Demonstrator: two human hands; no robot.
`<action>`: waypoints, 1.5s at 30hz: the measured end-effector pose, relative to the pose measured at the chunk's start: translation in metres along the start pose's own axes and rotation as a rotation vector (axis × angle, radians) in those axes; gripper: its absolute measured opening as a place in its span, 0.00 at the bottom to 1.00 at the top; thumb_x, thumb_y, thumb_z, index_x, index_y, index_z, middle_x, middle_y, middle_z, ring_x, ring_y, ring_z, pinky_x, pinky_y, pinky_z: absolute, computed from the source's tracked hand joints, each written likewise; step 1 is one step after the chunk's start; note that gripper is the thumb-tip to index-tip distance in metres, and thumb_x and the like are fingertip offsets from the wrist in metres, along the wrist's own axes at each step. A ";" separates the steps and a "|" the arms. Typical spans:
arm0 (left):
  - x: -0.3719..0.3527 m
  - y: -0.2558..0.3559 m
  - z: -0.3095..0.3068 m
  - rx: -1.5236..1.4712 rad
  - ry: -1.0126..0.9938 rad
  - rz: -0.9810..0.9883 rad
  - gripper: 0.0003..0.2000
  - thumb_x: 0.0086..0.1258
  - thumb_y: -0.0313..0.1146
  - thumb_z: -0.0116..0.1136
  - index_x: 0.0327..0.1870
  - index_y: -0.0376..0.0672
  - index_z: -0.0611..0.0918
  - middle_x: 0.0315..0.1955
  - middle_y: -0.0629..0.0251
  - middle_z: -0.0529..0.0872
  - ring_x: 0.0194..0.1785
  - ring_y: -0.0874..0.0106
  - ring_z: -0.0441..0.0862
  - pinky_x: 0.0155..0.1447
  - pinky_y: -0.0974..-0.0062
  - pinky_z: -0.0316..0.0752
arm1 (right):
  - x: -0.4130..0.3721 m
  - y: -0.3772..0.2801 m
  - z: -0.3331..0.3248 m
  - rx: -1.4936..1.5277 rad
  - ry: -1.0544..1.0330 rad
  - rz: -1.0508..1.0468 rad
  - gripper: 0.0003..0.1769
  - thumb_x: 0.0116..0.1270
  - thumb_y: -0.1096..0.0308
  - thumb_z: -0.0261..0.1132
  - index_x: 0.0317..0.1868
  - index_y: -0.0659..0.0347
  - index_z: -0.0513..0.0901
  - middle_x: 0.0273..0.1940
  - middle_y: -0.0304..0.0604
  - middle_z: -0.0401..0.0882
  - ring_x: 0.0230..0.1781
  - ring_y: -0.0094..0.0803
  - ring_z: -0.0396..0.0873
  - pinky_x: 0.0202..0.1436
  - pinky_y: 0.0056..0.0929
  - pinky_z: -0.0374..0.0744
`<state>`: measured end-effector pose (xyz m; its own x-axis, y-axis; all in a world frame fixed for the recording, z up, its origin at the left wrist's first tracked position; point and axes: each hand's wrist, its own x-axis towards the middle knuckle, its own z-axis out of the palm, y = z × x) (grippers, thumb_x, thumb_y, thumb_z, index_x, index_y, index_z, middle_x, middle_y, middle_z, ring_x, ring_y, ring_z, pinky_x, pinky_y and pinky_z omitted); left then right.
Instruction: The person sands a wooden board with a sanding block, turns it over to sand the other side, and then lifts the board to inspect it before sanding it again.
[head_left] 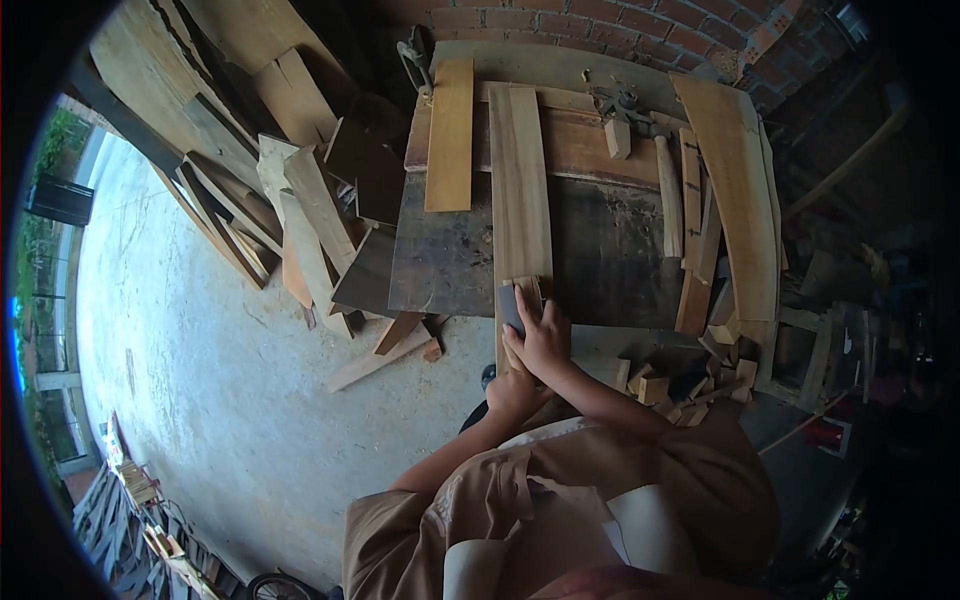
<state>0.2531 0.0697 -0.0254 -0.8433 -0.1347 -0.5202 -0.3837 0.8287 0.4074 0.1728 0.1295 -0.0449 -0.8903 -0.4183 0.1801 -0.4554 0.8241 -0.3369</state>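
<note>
A long pale board (522,190) lies lengthwise across the dark worktop (610,250), its near end pointing toward my body. My right hand (543,335) is closed over a small block (513,308) with a dark grey side, which rests on the board near the worktop's front edge. Just behind it, my left hand (514,390) is closed around the near end of the board, with most of its fingers hidden. The two hands are close together, and the right wrist is beside the left hand.
A yellowish board (451,135) lies left of the long one. On the right are a wide plank (735,190), a round stick (668,200) and a wood block (618,139). Scrap boards (320,205) lean at left; offcuts (653,388) lie below right. A brick wall (600,28) stands behind.
</note>
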 end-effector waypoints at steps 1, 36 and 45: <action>0.007 0.001 -0.005 -0.006 -0.037 -0.001 0.58 0.48 0.65 0.56 0.60 0.15 0.45 0.22 0.53 0.83 0.24 0.59 0.82 0.27 0.64 0.76 | 0.007 0.001 0.000 0.025 0.016 -0.030 0.38 0.53 0.51 0.63 0.65 0.47 0.62 0.38 0.56 0.66 0.35 0.50 0.70 0.36 0.44 0.70; 0.015 -0.005 -0.015 -0.003 0.125 0.054 0.60 0.47 0.67 0.55 0.63 0.19 0.41 0.23 0.53 0.83 0.23 0.60 0.82 0.24 0.65 0.75 | 0.018 -0.002 0.000 0.192 -0.015 0.124 0.39 0.52 0.53 0.65 0.65 0.42 0.62 0.43 0.56 0.66 0.38 0.51 0.72 0.39 0.44 0.75; 0.027 -0.007 -0.016 0.070 0.089 0.131 0.61 0.45 0.69 0.55 0.61 0.16 0.45 0.20 0.56 0.82 0.21 0.62 0.81 0.22 0.67 0.75 | 0.024 0.001 -0.002 0.176 0.021 0.138 0.40 0.52 0.55 0.65 0.66 0.40 0.59 0.43 0.56 0.65 0.39 0.52 0.72 0.38 0.44 0.74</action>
<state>0.2270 0.0521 -0.0305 -0.9155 -0.0678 -0.3966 -0.2438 0.8776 0.4129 0.1508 0.1208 -0.0385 -0.9449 -0.2962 0.1395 -0.3247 0.7929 -0.5156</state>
